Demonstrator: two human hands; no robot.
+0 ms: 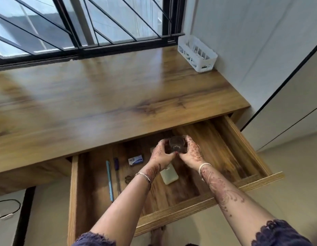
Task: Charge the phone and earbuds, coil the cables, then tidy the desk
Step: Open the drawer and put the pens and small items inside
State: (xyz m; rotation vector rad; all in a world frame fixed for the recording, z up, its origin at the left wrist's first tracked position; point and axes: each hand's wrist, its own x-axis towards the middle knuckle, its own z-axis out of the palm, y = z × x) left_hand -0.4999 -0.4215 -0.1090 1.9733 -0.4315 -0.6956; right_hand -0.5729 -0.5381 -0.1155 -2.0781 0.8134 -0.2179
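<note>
A dark, round, blurred object (177, 143) is being held between both hands over the far middle of the open wooden drawer (172, 219), just below the front edge of the glossy brown wooden desk (118, 96). It is being gripped from its left side by the left hand (162, 155), fingers curled round it, and from its right side by the right hand (191, 153) in the same way, with the thumbs being brought close together at its near side. Whether it is a coiled cable cannot be told.

On the drawer floor, a long teal pen (109, 180) is being shown lying along the left side, with a short dark purple stick (116, 163) just beside it. A small blue and white box (136, 160) is lying further in, and a small brown coiled item (128, 178) is near the left wrist. A pale rectangular case (169, 176) is lying between the two wrists, partly hidden by them.

A white slotted plastic basket (197, 53) is standing at the far right corner of the desk, against the wall. A thin black cable (12, 203) is lying low at the left, off the desk.
</note>
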